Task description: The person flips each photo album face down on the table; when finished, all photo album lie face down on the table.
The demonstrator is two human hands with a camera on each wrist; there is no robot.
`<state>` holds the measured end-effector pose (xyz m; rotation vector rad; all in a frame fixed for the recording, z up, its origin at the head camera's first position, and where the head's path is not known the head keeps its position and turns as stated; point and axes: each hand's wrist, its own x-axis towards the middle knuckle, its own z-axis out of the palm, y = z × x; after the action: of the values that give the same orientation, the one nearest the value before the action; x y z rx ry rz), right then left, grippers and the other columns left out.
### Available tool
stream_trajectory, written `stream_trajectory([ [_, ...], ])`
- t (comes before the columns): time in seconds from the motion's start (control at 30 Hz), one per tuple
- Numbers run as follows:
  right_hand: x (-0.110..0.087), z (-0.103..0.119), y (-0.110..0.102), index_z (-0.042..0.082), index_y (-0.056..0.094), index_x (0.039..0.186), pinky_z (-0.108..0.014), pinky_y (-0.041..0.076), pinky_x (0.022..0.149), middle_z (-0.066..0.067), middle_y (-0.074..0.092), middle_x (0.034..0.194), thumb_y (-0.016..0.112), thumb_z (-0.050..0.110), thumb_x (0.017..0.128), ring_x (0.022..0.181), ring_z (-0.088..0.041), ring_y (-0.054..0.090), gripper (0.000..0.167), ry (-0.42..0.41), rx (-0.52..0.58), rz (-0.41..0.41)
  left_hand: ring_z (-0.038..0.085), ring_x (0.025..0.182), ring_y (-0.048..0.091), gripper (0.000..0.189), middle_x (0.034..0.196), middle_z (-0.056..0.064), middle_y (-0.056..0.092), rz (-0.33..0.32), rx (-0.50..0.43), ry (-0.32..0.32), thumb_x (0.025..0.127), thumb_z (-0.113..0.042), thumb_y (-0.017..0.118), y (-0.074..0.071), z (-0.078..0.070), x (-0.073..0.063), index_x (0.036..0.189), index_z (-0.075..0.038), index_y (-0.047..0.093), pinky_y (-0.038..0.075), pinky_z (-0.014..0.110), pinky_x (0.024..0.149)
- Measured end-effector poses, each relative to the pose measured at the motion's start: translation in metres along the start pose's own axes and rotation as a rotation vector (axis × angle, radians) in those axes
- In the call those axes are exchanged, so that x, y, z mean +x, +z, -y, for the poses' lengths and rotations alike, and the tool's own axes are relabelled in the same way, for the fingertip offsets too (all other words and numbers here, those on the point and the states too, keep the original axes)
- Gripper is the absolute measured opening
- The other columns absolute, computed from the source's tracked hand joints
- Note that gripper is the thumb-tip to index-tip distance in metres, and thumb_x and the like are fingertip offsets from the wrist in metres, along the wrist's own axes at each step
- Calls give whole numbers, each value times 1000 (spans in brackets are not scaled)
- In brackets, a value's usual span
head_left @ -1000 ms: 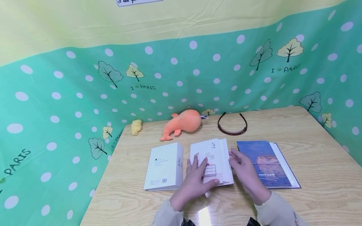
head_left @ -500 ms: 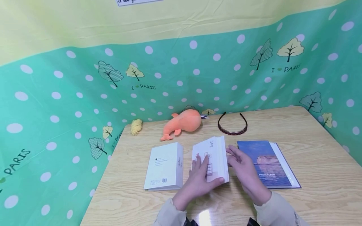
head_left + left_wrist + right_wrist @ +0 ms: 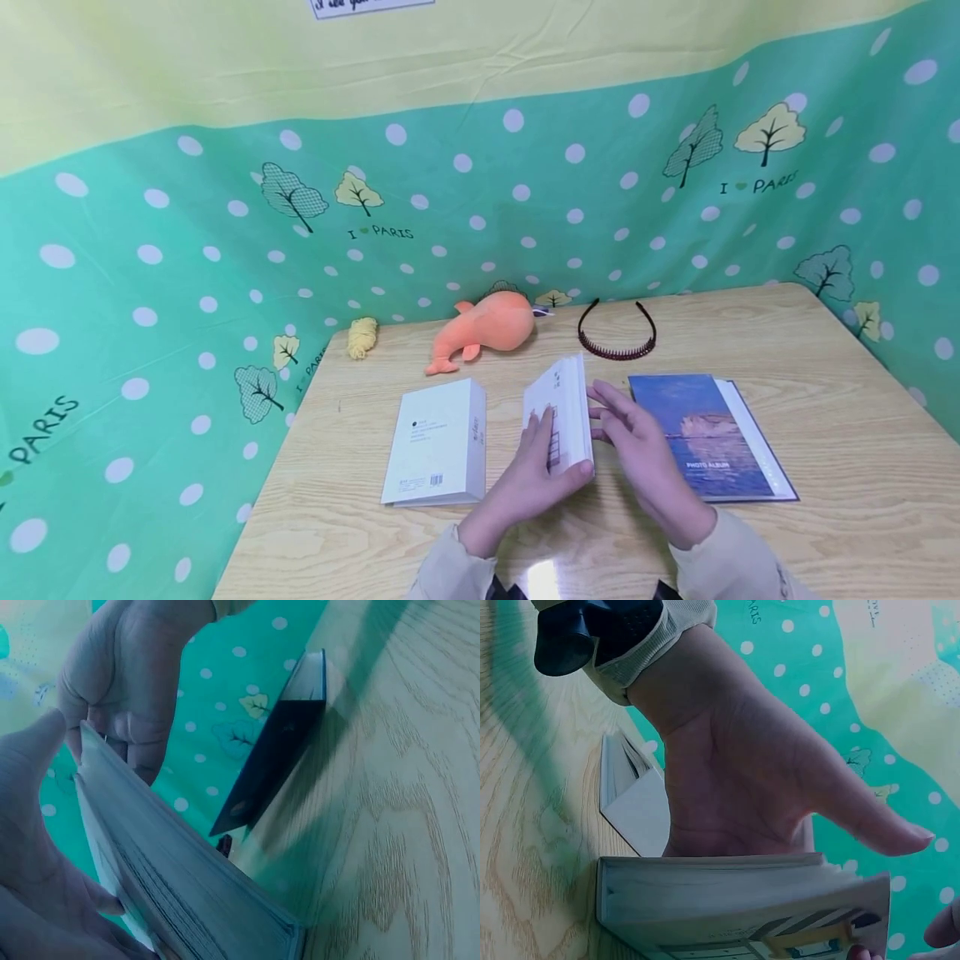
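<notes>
1. Tipped more steeply than in the earlier head frames, the illustrated book [image 3: 579,417] now turns less of its front cover to the camera. The right hand [image 3: 645,450] has moved slightly leftward with it.
2. Head view: the book is raised on edge between the hands, above the wooden table [image 3: 840,400], between a white book [image 3: 431,442] and a blue photo album [image 3: 693,433]. The left hand [image 3: 528,475] lies along its front cover, fingers extended; the right hand's fingers are at its far side, loosely bent. Behind are an orange plush whale [image 3: 487,325], a dark toothed headband [image 3: 617,348] and a yellow yarn bundle [image 3: 362,337], near the dotted curtain [image 3: 450,200].
3. Left wrist view: the book slants across the lower part, page edges showing. The left thumb stands away from the pages, unclenched; the right palm faces the camera behind the book's corner.
4. Right wrist view: the right thumb is stretched out free, and the other fingers are hidden behind the book. Left fingertips touch the printed cover, low in the view.
</notes>
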<state>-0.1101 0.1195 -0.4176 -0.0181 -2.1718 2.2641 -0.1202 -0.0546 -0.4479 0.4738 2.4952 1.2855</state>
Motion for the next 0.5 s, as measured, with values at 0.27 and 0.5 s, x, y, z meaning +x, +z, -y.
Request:
stream_trajectory([
  [0.27, -1, -4, 1, 1, 33, 150, -36, 49, 97, -12, 41, 150, 41, 2, 101, 121, -23, 51, 49, -88, -8, 87, 38, 142, 21, 106, 160, 24, 6, -4, -179, 83, 84, -49, 69, -2, 1, 2, 157, -6, 7, 27, 54, 112],
  [0.5, -1, -13, -1, 2, 36, 148, -31, 49, 96, -13, 41, 148, 41, 1, 101, 122, -23, 50, 47, -112, 5, 205, 38, 141, 24, 103, 159, 23, 15, -9, -383, 90, 82, -30, 71, -6, 3, 4, 157, -5, 5, 25, 55, 113],
])
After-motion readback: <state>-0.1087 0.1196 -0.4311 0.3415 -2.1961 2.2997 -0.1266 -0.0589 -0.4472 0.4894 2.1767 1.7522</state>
